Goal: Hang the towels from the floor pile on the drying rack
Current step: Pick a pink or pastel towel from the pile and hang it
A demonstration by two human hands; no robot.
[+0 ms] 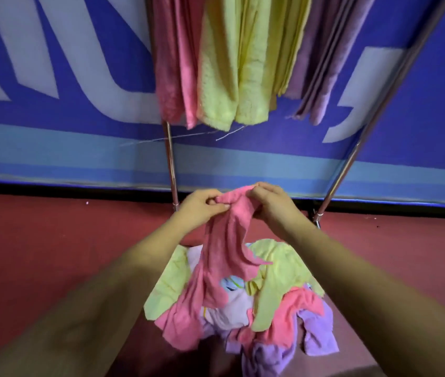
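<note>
- Left hand [202, 206]: fingers curled, thumb and fingertips pinching the top edge of the pink towel [221, 240] from the left.
- Right hand [270, 205]: fingers curled, pinching the same top edge from the right. The two hands are just beside each other.
- Pink towel: held up above the pile [284, 276], bunched at the top and hanging down. Its lower end lies on the pile.
- Pile: yellow, pink, purple and pale towels heaped on the red floor [52, 254], directly below the hands and near the foot of the rack [171, 170].
- Rack: two metal posts rise behind the hands, the right one slanted in this view.
- Hung towels [229, 63]: pink at left, yellow in the middle, purple at right, side by side.
- Banner [52, 112]: blue with large white letters, standing behind the rack.
</note>
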